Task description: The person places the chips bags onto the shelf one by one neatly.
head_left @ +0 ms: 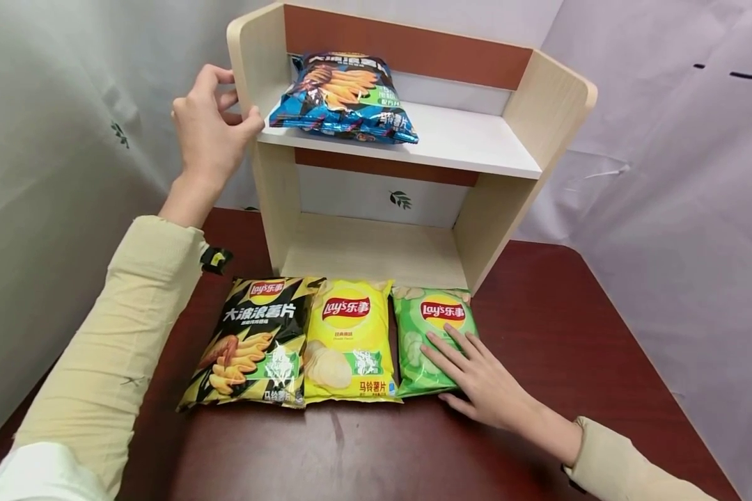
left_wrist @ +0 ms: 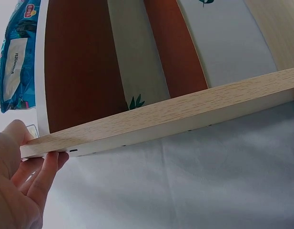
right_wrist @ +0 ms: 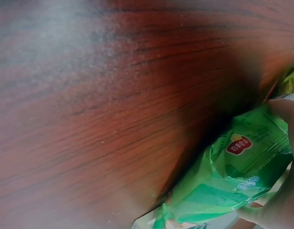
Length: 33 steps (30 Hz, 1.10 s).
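Note:
My left hand [head_left: 212,129] pinches the front edge of the wooden shelf's left side panel [head_left: 257,76], at the height of its upper board. In the left wrist view the thumb lies on the inner side and the fingers [left_wrist: 42,179] on the outer side. A blue chip bag [head_left: 345,97] lies on the upper board, close to that hand. My right hand [head_left: 485,383] rests on a green chip bag [head_left: 426,348], fingers straight and spread over its front, thumb by its lower edge. The right wrist view shows the green bag's side [right_wrist: 232,167] up close beside the hand.
Left of the green bag, a yellow chip bag [head_left: 347,341] and a black chip bag [head_left: 251,341] lie in a row on the dark red table [head_left: 376,459]. The shelf's bottom board [head_left: 370,250] stands right behind them. A pale curtain [head_left: 683,174] hangs around the table.

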Motion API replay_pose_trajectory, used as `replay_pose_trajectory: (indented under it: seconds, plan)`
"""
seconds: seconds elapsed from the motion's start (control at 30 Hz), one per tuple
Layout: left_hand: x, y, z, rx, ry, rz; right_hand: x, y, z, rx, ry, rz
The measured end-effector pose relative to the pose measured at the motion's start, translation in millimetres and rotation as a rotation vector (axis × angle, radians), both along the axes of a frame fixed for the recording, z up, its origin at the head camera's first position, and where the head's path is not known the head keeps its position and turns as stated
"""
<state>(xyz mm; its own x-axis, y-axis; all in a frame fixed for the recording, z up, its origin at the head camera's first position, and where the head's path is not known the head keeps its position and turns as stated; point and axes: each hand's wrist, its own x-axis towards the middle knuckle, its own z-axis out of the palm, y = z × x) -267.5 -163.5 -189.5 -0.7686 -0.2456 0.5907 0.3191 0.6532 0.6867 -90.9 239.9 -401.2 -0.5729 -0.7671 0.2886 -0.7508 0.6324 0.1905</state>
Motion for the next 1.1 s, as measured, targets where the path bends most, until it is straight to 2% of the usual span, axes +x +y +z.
replay_pose_trajectory:
  seconds: [0.37, 0.6, 0.83, 1.1]
  plan:
    - [0.4, -0.1, -0.1, -0.002, -0.001, 0.007, -0.3, 1, 1.7, -0.005, 0.025, 0.007]
    - [0.8, 0.2, 0.3, -0.001, 0.0, 0.004, 1.0, 2, 1.6, -0.03, 0.077, -0.009]
    - [1.1, 1.0, 0.9, -0.002, -0.002, 0.005, 1.5, 4, 6.9, -0.031, 0.095, 0.001]
    - [1.2, 0.2, 0.2, 0.0, -0.007, 0.004, 0.1, 3, 13.8, -0.116, 0.213, 0.038]
